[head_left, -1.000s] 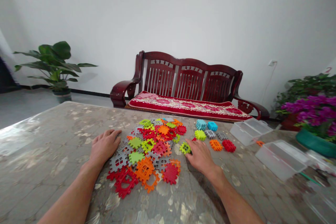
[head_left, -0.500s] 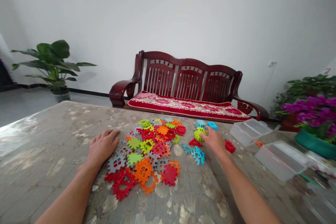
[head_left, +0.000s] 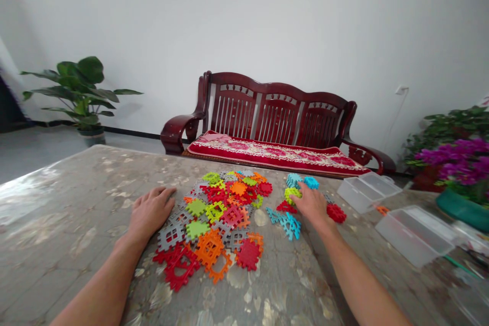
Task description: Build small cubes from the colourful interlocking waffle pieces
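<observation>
My left hand [head_left: 152,210] lies flat on the table, fingers stretched out, just left of a spread pile of notched plastic building tiles. Grey tiles [head_left: 171,235], orange tiles [head_left: 209,247], red tiles [head_left: 248,254] and green tiles [head_left: 196,208] overlap in it. Over to the right, my right hand [head_left: 312,206] has its thumb and fingers around a lime-green building tile [head_left: 292,194] in a small group. Light-blue tiles [head_left: 294,180] sit behind it, with red triangular pieces [head_left: 286,207] and blue lattice pieces [head_left: 289,225] nearer me. Beyond my wrist lie red pieces [head_left: 336,213].
Two clear plastic boxes [head_left: 416,234] stand on the right, with a small orange piece [head_left: 382,210] between them. Purple flowers in a teal pot [head_left: 460,209] are at far right. Behind the table [head_left: 76,204] is a wooden bench [head_left: 263,112].
The view has shifted slightly, so things on the right appear a little farther right. Both hands keep their places, the right one still at the lime-green tile.
</observation>
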Tool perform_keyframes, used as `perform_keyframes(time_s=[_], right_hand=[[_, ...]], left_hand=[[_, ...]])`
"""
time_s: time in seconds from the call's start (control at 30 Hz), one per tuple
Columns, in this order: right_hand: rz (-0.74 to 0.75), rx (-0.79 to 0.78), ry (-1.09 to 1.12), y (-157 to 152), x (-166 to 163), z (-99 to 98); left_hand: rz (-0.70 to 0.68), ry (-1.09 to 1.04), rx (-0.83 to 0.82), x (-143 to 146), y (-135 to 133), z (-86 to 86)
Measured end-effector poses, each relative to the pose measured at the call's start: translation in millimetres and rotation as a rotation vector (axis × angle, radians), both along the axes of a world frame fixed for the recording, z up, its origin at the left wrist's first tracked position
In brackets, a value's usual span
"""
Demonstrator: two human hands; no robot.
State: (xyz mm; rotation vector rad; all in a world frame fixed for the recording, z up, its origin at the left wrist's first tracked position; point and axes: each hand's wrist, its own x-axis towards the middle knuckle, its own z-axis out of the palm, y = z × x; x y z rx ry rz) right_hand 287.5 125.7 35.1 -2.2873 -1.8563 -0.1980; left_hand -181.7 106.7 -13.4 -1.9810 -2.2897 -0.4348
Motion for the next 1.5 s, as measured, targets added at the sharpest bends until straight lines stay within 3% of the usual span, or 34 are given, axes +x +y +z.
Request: perform_keyframes(time_s=[0.47,0.63,0.8,1.0,1.17,1.37,1.5], right_hand=[[-0.009,0.005,-0.005,-1.7,1.8,-4.6],[0.059,0.115,0.057,-20.8,-9.8,-3.6],[0.301,0.110,0.093,-51.8,-31.6,-18.4],[0.337,0.071,0.101,-72.3,-47.5,-31.5],[0.485,0.066,0.304,-78.6,-54.8,-32.6],[0.372,0.174,0.422,-68.9,-58.4,-56.2],[0.463,0.168,0.624,-67.0,-67.2,-77.7]], left_hand=[[-0.001,-0.009,0.012,-1.2,0.6,-1.9],[0.001,-0.016,0.019,-0.7,-0.2,-1.9],[-0.016,-0.026,0.013,-2.7,1.0,-2.5],[-0.018,-0.023,-0.009,-1.5,0.8,0.0],[-0.017,-0.018,-0.015,-1.2,0.4,0.0],[-0.007,0.010,-0.028,-0.7,0.1,0.6],[-0.004,0.016,-0.041,-0.3,-0.1,1.7]])
